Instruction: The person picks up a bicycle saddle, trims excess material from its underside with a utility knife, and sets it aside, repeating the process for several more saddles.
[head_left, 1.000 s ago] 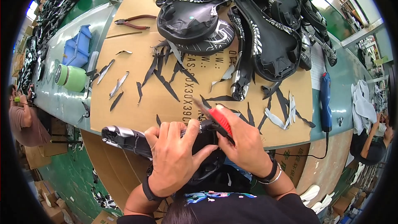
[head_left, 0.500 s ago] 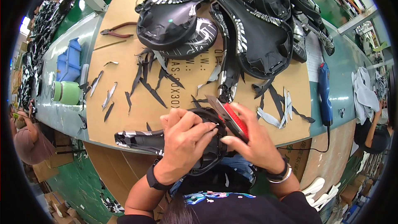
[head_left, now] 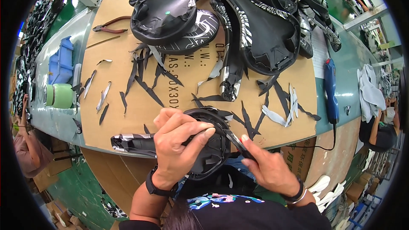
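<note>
A black bicycle saddle (head_left: 211, 158) lies underside up at the table's front edge, its narrow nose pointing left. My left hand (head_left: 177, 142) is closed over it, thumb and forefinger pinching the cover's edge on the inner side. Wrapped round a utility knife (head_left: 239, 145) with a dark, partly red handle, my right hand (head_left: 270, 168) holds its blade against the saddle's right rim, close to the left fingertips. What exactly lies between the pinching fingers is too small to see.
Several more saddles (head_left: 268, 38) are heaped at the back. Black and grey cut strips (head_left: 149, 89) litter the cardboard sheet (head_left: 106, 115). Red-handled pliers (head_left: 113, 25), a blue bin (head_left: 61, 61) and a green tape roll (head_left: 59, 96) lie left; a blue corded tool (head_left: 330, 89) lies right.
My right hand has swung the knife down from above the saddle to its right rim. The left hand keeps its pinch, shifted slightly left in view. The whole view has shifted a little.
</note>
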{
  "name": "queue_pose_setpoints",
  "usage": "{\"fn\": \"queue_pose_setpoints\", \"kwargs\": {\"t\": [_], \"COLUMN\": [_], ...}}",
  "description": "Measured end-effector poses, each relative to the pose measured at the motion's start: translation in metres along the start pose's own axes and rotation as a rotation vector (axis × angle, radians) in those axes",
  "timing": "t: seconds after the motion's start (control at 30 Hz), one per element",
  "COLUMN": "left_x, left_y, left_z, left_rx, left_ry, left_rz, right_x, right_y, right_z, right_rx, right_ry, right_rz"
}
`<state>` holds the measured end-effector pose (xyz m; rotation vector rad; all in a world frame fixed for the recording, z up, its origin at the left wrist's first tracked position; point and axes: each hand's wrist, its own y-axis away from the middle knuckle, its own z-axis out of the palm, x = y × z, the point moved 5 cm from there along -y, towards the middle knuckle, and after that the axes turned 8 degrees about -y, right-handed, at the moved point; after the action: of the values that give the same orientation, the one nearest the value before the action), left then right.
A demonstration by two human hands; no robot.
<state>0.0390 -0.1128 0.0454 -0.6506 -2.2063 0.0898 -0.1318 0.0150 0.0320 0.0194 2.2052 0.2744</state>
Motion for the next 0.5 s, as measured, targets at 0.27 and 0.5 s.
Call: {"fn": "queue_pose_setpoints", "kwargs": {"t": [0.27,0.5], "left_x": [-0.035,-0.067], "left_y": [0.017,-0.003], "left_z": [-0.018,-0.048], "left_rx": [0.324,-0.444], "left_ry": [0.529,0.429], "left_rz": [-0.327,-0.470], "right_x": [-0.011,-0.018], "right_y": [0.026,-0.046], "right_z": [0.018,-0.012], "right_rx": [-0.023,-0.078], "right_ry": [-0.352,0.027], "right_rz": [0.304,-0.023]}}
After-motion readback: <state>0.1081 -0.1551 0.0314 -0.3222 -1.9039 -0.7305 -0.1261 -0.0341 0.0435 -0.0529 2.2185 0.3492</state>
